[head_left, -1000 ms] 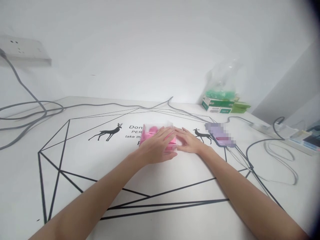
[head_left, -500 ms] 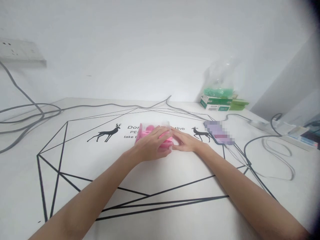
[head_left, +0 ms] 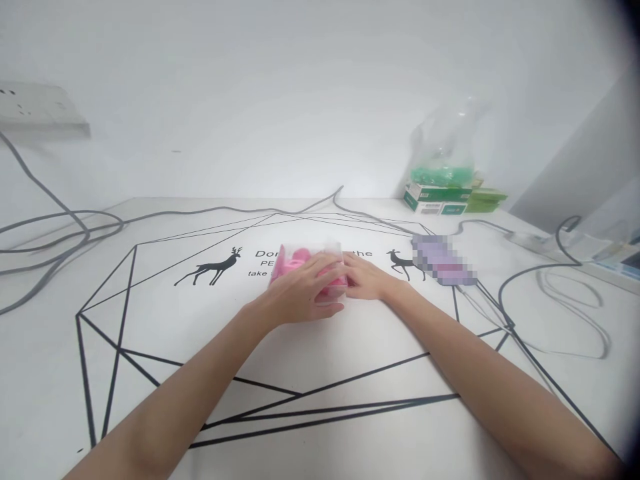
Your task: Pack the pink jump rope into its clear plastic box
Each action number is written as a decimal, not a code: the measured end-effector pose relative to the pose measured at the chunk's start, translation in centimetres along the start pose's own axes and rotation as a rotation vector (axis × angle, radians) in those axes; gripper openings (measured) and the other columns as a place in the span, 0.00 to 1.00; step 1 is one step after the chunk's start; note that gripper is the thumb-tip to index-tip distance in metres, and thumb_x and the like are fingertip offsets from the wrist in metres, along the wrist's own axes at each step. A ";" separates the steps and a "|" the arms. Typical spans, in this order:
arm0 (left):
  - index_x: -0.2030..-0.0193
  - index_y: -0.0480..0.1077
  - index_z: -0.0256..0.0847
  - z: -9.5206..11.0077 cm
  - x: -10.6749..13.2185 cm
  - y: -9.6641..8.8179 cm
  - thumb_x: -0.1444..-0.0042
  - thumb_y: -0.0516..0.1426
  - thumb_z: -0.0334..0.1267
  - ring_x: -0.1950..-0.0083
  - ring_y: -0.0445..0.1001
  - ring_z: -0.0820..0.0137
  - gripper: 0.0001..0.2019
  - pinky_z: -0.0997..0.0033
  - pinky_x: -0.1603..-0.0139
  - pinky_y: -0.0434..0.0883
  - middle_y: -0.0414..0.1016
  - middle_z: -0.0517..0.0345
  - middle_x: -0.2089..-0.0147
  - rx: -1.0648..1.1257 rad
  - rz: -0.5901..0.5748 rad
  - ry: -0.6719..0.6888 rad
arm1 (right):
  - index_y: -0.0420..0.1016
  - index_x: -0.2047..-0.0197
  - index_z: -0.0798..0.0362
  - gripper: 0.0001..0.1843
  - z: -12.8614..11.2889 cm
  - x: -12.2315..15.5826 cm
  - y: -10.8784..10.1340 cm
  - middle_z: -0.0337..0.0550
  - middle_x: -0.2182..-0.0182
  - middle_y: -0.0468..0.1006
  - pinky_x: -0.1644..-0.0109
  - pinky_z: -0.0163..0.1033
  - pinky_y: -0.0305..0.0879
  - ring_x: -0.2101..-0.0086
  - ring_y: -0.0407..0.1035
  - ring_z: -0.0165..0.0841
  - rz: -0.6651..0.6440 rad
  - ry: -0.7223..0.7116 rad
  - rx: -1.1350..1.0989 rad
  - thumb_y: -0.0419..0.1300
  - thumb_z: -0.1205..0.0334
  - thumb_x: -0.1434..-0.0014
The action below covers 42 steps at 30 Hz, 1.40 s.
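Note:
A small clear plastic box with pink contents stands on the white tabletop in front of me. What the pink pieces are, I cannot make out. My left hand reaches over the box's near side, its fingers laid across the top and front and the thumb lower down, closed on it. Against the box's right side is my right hand, with fingers bent round that edge. Some of its fingertips are hidden behind the box and my left hand.
A pixelated phone-like object lies to the right with a cable. Green-and-white boxes under a clear bag stand by the wall. Grey cables run along the back and left. The tabletop bears black lines and deer.
My right hand has moved slightly in against the box's right side, and its thumb no longer shows apart. My left hand and the box stay nearly in place. The view has shifted slightly.

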<state>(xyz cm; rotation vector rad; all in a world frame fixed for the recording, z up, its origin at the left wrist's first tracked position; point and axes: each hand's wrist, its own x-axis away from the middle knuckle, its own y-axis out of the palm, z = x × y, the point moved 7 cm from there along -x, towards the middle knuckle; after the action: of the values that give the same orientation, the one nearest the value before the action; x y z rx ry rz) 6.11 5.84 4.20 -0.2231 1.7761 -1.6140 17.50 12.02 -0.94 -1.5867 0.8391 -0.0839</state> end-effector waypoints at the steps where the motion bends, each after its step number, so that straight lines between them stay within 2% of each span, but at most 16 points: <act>1: 0.36 0.61 0.52 0.0 0.0 0.0 0.41 0.57 0.44 0.35 0.64 0.55 0.25 0.35 0.32 0.49 0.63 0.53 0.33 -0.005 0.000 0.000 | 0.70 0.39 0.45 0.25 0.0 0.1 0.2 0.46 0.39 0.68 0.40 0.53 0.62 0.44 0.63 0.45 -0.013 -0.015 -0.006 0.62 0.54 0.40; 4: 0.38 0.63 0.50 0.1 -0.1 0.1 0.40 0.57 0.44 0.34 0.63 0.55 0.23 0.36 0.33 0.52 0.64 0.51 0.33 -0.020 0.006 0.041 | 0.75 0.45 0.45 0.19 0.1 0.3 0.3 0.47 0.42 0.71 0.40 0.53 0.62 0.44 0.63 0.45 -0.028 -0.046 0.005 0.60 0.55 0.39; 6: 0.42 0.67 0.46 0.8 -0.3 0.1 0.39 0.57 0.45 0.34 0.62 0.55 0.20 0.40 0.31 0.54 0.65 0.49 0.35 -0.029 0.030 0.128 | 0.78 0.50 0.46 0.15 0.2 0.4 0.2 0.48 0.47 0.74 0.42 0.53 0.63 0.47 0.65 0.45 -0.035 -0.046 0.021 0.60 0.57 0.40; 8: 0.47 0.70 0.42 1.9 -0.4 -0.1 0.38 0.56 0.44 0.34 0.62 0.56 0.15 0.46 0.30 0.56 0.68 0.48 0.37 -0.051 0.064 0.242 | 0.78 0.48 0.46 0.17 0.5 0.4 0.1 0.47 0.46 0.75 0.42 0.53 0.63 0.46 0.66 0.45 -0.033 -0.032 0.014 0.61 0.57 0.41; 10: 0.52 0.72 0.40 3.3 -0.5 -0.2 0.37 0.55 0.37 0.37 0.66 0.58 0.09 0.51 0.32 0.61 0.73 0.48 0.44 -0.102 0.084 0.351 | 0.73 0.42 0.46 0.24 0.8 0.4 0.1 0.46 0.40 0.71 0.40 0.53 0.62 0.42 0.64 0.46 -0.028 -0.005 -0.010 0.62 0.57 0.42; 13: 0.61 0.72 0.38 5.5 -0.4 0.1 0.38 0.52 0.24 0.51 0.73 0.64 0.09 0.61 0.45 0.71 0.76 0.52 0.60 -0.205 0.045 0.476 | 0.65 0.35 0.44 0.32 1.5 0.5 0.1 0.43 0.33 0.62 0.38 0.52 0.62 0.39 0.62 0.47 -0.033 0.046 -0.062 0.62 0.57 0.43; 16: 0.67 0.71 0.37 7.3 0.0 1.0 0.40 0.51 0.18 0.63 0.73 0.69 0.13 0.68 0.58 0.72 0.72 0.56 0.69 -0.284 -0.039 0.519 | 0.62 0.32 0.44 0.35 2.0 0.6 0.3 0.43 0.32 0.60 0.40 0.50 0.64 0.39 0.62 0.46 -0.024 0.080 -0.120 0.62 0.54 0.43; 18: 0.69 0.70 0.36 8.4 0.2 1.9 0.42 0.51 0.18 0.67 0.73 0.68 0.12 0.67 0.61 0.72 0.72 0.56 0.70 -0.342 -0.104 0.487 | 0.61 0.32 0.44 0.36 2.1 0.7 0.3 0.44 0.33 0.61 0.40 0.49 0.65 0.38 0.62 0.46 -0.005 0.101 -0.142 0.62 0.50 0.42; 20: 0.65 0.72 0.34 9.3 0.3 3.0 0.43 0.51 0.18 0.68 0.73 0.66 0.12 0.62 0.56 0.72 0.74 0.53 0.69 -0.430 -0.164 0.386 | 0.62 0.33 0.45 0.36 2.1 0.8 0.2 0.45 0.33 0.61 0.39 0.50 0.64 0.38 0.61 0.45 0.013 0.099 -0.149 0.63 0.49 0.42; 21: 0.62 0.73 0.33 9.7 0.4 3.6 0.43 0.51 0.19 0.66 0.74 0.64 0.11 0.58 0.52 0.71 0.75 0.50 0.67 -0.476 -0.194 0.336 | 0.63 0.33 0.45 0.36 1.9 0.8 0.1 0.45 0.33 0.61 0.38 0.50 0.63 0.38 0.61 0.45 0.020 0.090 -0.149 0.63 0.48 0.42; 23: 0.53 0.73 0.30 10.2 0.4 4.6 0.42 0.53 0.25 0.57 0.75 0.57 0.12 0.55 0.51 0.70 0.77 0.42 0.57 -0.523 -0.225 0.229 | 0.64 0.34 0.45 0.35 1.7 0.8 0.0 0.46 0.33 0.61 0.38 0.49 0.63 0.38 0.61 0.45 0.025 0.077 -0.145 0.64 0.49 0.43; 25: 0.49 0.72 0.26 10.4 0.5 5.3 0.37 0.51 0.32 0.51 0.74 0.52 0.15 0.53 0.49 0.70 0.75 0.35 0.52 -0.481 -0.222 0.143 | 0.65 0.34 0.44 0.34 1.8 0.8 -0.1 0.45 0.33 0.61 0.38 0.49 0.64 0.39 0.63 0.45 0.023 0.087 -0.135 0.64 0.48 0.43; 28: 0.44 0.67 0.20 9.7 0.5 5.9 0.34 0.49 0.39 0.45 0.72 0.49 0.22 0.54 0.46 0.69 0.72 0.29 0.45 -0.367 -0.187 0.038 | 0.66 0.35 0.45 0.35 1.9 0.7 -0.1 0.45 0.33 0.61 0.37 0.48 0.62 0.37 0.61 0.45 0.011 0.088 -0.122 0.64 0.46 0.43; 32: 0.41 0.65 0.23 9.0 0.6 5.8 0.34 0.47 0.40 0.41 0.70 0.50 0.22 0.54 0.44 0.68 0.70 0.31 0.41 -0.258 -0.120 0.012 | 0.66 0.35 0.45 0.35 1.9 0.6 -0.1 0.46 0.33 0.62 0.36 0.48 0.61 0.37 0.61 0.45 0.014 0.080 -0.099 0.63 0.45 0.43; 38: 0.41 0.65 0.23 8.6 0.8 6.0 0.35 0.47 0.41 0.37 0.67 0.49 0.23 0.52 0.39 0.66 0.69 0.31 0.39 -0.111 -0.071 0.000 | 0.76 0.44 0.44 0.22 1.1 0.6 -0.6 0.45 0.33 0.61 0.40 0.48 0.65 0.39 0.63 0.46 -0.019 0.004 -0.051 0.61 0.47 0.40; 42: 0.39 0.63 0.22 8.3 1.0 6.5 0.34 0.47 0.41 0.31 0.60 0.49 0.25 0.52 0.32 0.60 0.64 0.30 0.35 -0.030 -0.072 0.007 | 0.67 0.35 0.42 0.31 0.8 0.4 -0.6 0.45 0.32 0.59 0.37 0.53 0.61 0.37 0.59 0.48 -0.023 -0.026 0.011 0.61 0.45 0.40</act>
<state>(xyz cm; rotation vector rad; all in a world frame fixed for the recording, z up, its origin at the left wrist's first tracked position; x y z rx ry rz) 12.50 -0.08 -1.84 -0.2988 1.8177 -1.6409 18.43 12.43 -0.78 -1.5841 0.7995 -0.0843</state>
